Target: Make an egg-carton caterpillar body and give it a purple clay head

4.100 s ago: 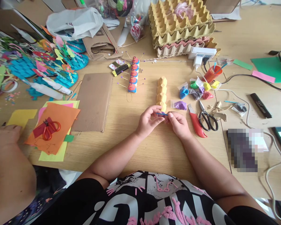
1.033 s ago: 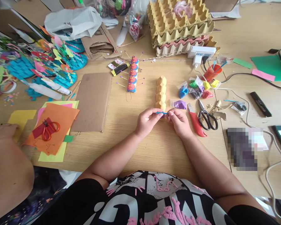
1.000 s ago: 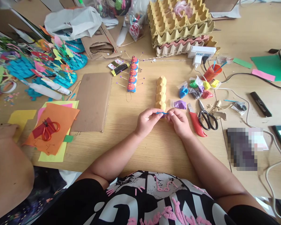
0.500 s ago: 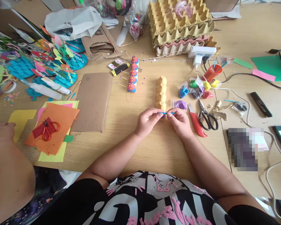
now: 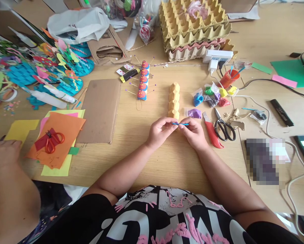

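Between the fingertips of both hands is a thin blue stick (image 5: 180,124), held roughly level. My left hand (image 5: 162,131) pinches its left end and my right hand (image 5: 192,131) pinches the right one. Just beyond my fingers lies a yellow strip of egg carton (image 5: 174,100), its near end hidden behind them. Farther left stands a red-and-blue painted egg-carton caterpillar (image 5: 143,81) with purple-tipped sticks poking out of its sides. A bag of purple clay (image 5: 194,113) lies just past my right hand.
Right of my hands lie a red-handled knife (image 5: 214,134), black scissors (image 5: 224,127) and bagged coloured clay (image 5: 198,99). Cardboard (image 5: 100,110), orange paper (image 5: 63,127) and red-handled cutters (image 5: 51,140) are left. Egg trays (image 5: 195,34) are stacked behind. Another person's hand (image 5: 4,154) rests far left.
My fingers have shifted very slightly on the blue stick, still pinching it. At the far left, the other person's hand and arm have moved a little to the right and down.
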Motion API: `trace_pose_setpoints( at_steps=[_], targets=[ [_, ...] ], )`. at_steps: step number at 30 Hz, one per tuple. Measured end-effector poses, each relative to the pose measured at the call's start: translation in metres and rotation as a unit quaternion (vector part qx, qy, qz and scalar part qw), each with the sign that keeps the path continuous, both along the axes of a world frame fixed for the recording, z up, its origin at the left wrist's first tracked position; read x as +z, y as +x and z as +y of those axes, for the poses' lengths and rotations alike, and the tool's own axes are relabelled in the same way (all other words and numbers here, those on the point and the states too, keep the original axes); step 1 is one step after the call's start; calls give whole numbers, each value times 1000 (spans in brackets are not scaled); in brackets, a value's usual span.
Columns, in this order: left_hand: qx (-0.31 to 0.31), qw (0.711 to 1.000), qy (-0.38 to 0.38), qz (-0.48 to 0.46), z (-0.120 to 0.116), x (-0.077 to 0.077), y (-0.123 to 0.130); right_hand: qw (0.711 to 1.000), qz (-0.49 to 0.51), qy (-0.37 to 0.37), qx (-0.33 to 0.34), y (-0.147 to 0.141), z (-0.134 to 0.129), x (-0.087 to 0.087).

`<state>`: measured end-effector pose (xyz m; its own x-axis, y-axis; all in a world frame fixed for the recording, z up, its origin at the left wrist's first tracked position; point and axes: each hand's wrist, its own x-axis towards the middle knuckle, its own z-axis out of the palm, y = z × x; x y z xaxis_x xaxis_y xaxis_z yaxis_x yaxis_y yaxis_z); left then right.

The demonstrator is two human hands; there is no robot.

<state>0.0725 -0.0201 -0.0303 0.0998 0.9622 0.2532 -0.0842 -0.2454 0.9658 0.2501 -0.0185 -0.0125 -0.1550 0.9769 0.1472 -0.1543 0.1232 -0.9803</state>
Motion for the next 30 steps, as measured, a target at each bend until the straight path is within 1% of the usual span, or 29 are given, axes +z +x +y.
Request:
trace_pose_setpoints(
  at_steps=[4, 7, 9, 13, 15, 18, 20, 23, 28, 30],
  targets=[
    [15, 1000, 9, 12, 0, 6, 1, 1000, -11, 3, 9, 0, 0, 3],
    [21, 1000, 13, -3, 0, 8, 1, 1000, -3, 8, 17, 0, -1, 3],
    [21, 1000, 9, -16, 0, 7, 1, 1000, 2, 7, 14, 0, -1, 3],
    [-3, 999, -16, -35, -1, 2, 1, 1000, -11, 6, 8, 1, -1, 2],
    [-5, 1000, -9, -22, -1, 0, 2, 1000, -20, 9, 9, 1, -1, 2],
    [10, 999, 22, 22, 1, 1, 1, 999, -26, 8, 16, 1, -1, 2],
    [18, 999, 32, 35, 1, 2, 0, 1000, -19, 4, 20, 0, -1, 2],
    [23, 999, 32, 31, 2, 2, 0, 1000, -8, -2, 19, 0, -2, 1],
    [7, 1000, 13, 2, 1, 0, 2, 1000, -23, 6, 13, 0, -2, 2],
    [12, 1000, 16, 12, 1, 0, 2, 999, -34, 9, 10, 0, -2, 3]
  ],
)
